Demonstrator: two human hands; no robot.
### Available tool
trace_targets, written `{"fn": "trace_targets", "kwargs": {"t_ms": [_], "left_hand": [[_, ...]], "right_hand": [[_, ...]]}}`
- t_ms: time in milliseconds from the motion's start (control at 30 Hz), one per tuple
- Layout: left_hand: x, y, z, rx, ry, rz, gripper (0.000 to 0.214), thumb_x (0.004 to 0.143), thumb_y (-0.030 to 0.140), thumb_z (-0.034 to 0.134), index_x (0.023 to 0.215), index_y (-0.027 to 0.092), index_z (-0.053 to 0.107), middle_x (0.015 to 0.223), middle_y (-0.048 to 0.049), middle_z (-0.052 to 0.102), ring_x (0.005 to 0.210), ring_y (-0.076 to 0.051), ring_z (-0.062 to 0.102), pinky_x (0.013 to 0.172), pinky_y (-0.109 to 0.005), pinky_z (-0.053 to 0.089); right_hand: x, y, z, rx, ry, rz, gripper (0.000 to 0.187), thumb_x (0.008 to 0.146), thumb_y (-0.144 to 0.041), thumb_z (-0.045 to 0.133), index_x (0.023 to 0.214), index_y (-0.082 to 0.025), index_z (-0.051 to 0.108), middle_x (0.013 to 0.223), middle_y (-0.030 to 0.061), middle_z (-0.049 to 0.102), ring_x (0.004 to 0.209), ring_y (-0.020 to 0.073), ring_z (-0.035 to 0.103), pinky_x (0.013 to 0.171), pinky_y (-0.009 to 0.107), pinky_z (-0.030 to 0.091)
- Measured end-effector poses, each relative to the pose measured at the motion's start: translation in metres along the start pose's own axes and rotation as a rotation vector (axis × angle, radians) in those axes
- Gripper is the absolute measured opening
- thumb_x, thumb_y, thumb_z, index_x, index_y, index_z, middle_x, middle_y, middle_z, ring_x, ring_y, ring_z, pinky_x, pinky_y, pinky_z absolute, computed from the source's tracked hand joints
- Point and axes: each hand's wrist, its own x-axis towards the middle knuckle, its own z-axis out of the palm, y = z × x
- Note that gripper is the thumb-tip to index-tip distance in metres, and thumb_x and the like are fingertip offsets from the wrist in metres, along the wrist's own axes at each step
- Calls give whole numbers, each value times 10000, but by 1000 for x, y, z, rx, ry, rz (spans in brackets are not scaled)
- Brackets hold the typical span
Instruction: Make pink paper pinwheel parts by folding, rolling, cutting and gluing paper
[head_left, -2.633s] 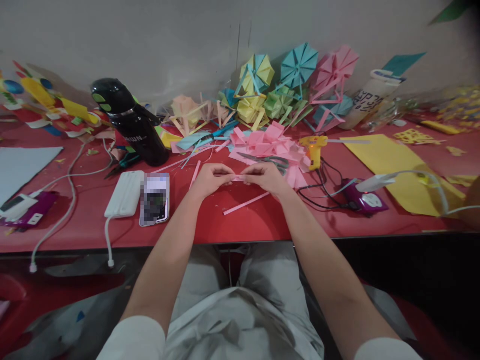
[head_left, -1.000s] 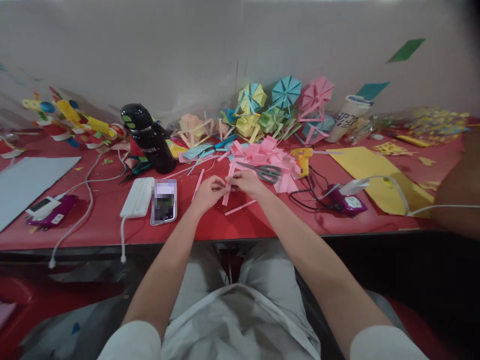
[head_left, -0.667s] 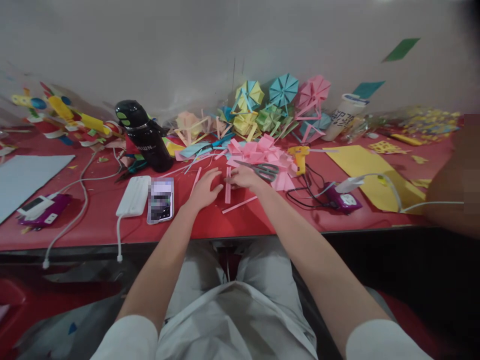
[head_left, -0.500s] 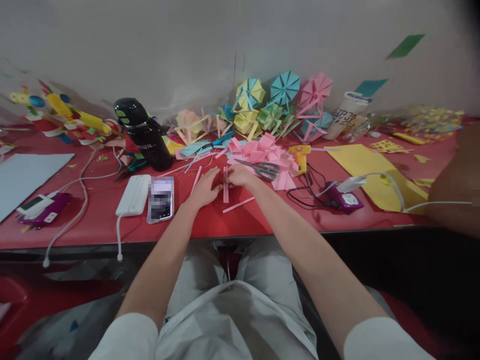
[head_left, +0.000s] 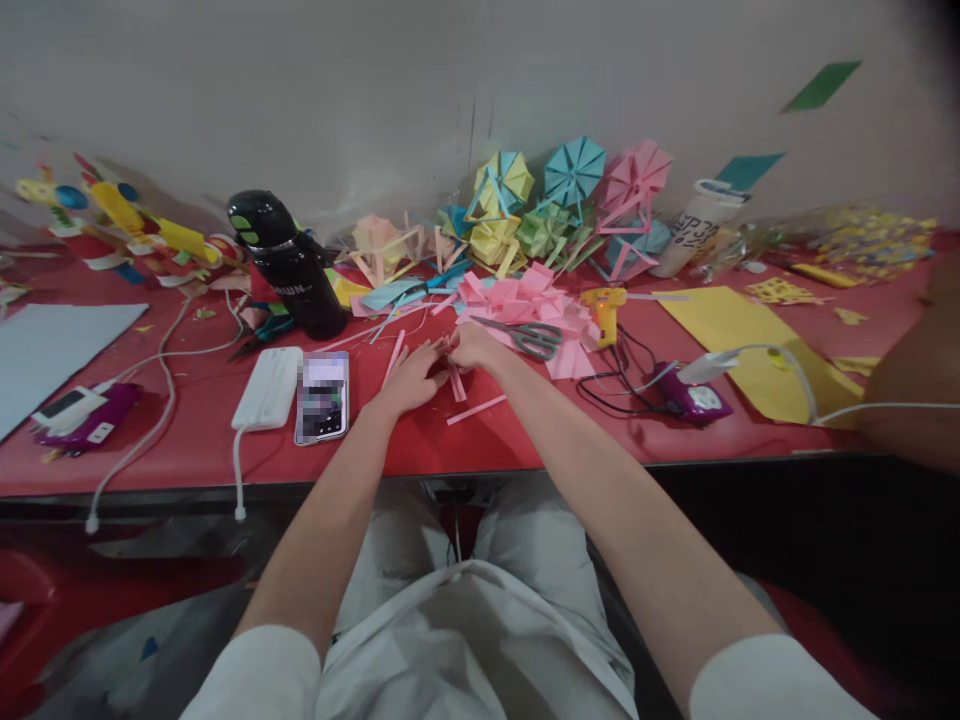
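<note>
A narrow pink paper strip [head_left: 457, 385] lies on the red table between my hands, its lower end toward me. My right hand [head_left: 475, 346] is closed, pinching the strip near its far end. My left hand [head_left: 415, 378] rests low over the table with fingers stretched out and thumb apart; its fingertips meet the strip's far end beside my right fingers. The contact there is partly hidden. Another pink strip [head_left: 477, 409] lies just right of the held one, and a further pink strip [head_left: 394, 356] lies beyond my left hand. Grey-handled scissors [head_left: 534, 341] rest by a pile of pink paper pieces [head_left: 517, 300].
Paper umbrellas [head_left: 574, 172] stand along the wall. Left are a black bottle [head_left: 296, 280], a white power bank [head_left: 266, 388] and a phone [head_left: 322, 398]. A yellow glue gun [head_left: 604, 312], a purple power strip [head_left: 694, 395] and yellow paper [head_left: 750, 350] lie right, near another person's arm [head_left: 911, 380].
The strip between my hands has tilted, its near end swinging slightly right. My left fingertips have moved closer to my right fingers. The view has shifted a little.
</note>
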Motion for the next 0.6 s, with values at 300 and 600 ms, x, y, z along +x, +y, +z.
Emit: {"fn": "trace_targets", "kwargs": {"t_ms": [300,600], "left_hand": [[-1,1,2,19,7,18,614,911,429,540,1490,240,457,1606,-99,374,1508,-340,282,1219,-609,146],[-3,7,1,77,-3,6,687,887,507,581,1494,216,449,1616,-104,352,1513,-348,262,1213,-606,167]], "right_hand": [[-9,-15,-6,-316,-58,67,183,643,-35,709,802,-126,718,568,78,667,700,244,700,611,279,521],[-14,-18,-8,-390,-76,74,173,693,-56,707,852,-121,729,658,120,710,722,253,712,603,285,516]]}}
